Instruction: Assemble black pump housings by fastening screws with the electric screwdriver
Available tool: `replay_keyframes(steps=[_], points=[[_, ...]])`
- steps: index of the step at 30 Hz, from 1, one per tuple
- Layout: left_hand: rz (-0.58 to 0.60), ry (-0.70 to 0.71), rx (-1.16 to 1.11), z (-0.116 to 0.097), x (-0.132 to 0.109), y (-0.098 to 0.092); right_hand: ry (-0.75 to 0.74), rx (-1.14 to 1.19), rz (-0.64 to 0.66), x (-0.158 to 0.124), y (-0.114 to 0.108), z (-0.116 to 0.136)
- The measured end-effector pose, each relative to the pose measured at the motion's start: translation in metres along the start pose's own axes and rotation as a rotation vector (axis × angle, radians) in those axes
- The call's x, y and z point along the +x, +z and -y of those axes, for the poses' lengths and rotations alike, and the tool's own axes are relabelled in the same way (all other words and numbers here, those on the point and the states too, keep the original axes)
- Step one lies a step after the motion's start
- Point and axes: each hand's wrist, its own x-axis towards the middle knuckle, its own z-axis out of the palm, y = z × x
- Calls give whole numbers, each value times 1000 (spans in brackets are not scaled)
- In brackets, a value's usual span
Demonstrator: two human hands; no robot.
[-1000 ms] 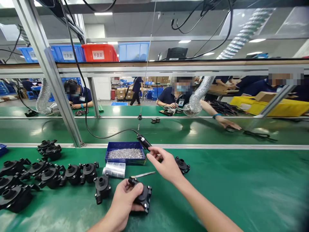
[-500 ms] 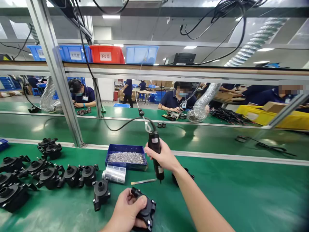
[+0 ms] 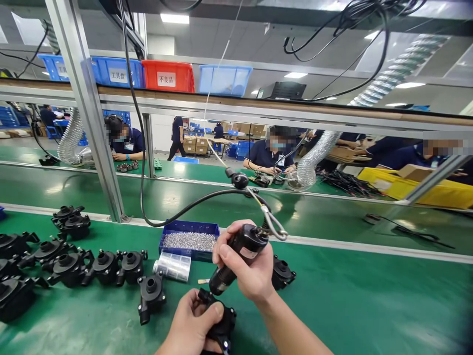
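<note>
My left hand (image 3: 197, 320) grips a black plastic pump housing (image 3: 226, 323) with small metal screws at its corners, thumb pressed on top. My right hand (image 3: 249, 264) is wrapped round a black electric screwdriver (image 3: 232, 261), which tilts with its lower end down to the left. That lower end is over the housing's upper edge; whether the bit touches a screw is hidden. A cord and a hanging cable with a metal clip (image 3: 273, 222) join the screwdriver's top. Just beyond my hands lies a brush (image 3: 203, 281), mostly covered by the screwdriver and my right hand.
A blue tray of small screws (image 3: 190, 240) and a roll of clear labels (image 3: 173, 266) lie behind my hands. Several black pump housings (image 3: 105, 266) stand on the left, another (image 3: 283, 273) right of my wrist. A metal post (image 3: 88, 108) rises at left. Co-workers sit across the bench.
My right hand has brought the screwdriver down and left, tilting it from nearly upright, so its lower end is now at the housing. My left hand still holds the housing in about the same place.
</note>
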Motion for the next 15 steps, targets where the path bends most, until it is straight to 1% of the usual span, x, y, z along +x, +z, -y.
replay_keyframes(steps=[4, 9, 10, 13, 14, 15], points=[[-11, -8, -7, -2, -2, 2, 48, 6, -6, 1, -1, -1], [-11, -21, -22, -6, -4, 5, 124, 56, 118, 5, -1, -2], [-9, -20, -23, -6, -5, 5, 135, 58, 109, 5, 0, -3], [0, -14, -19, -6, -4, 4, 155, 12, 1, 6, 4, -4], [3, -14, -17, -6, -4, 4, 165, 1, -6, 6, 6, -4], [4, -14, -17, -6, -4, 4, 182, -3, 12, 5, 7, -4]])
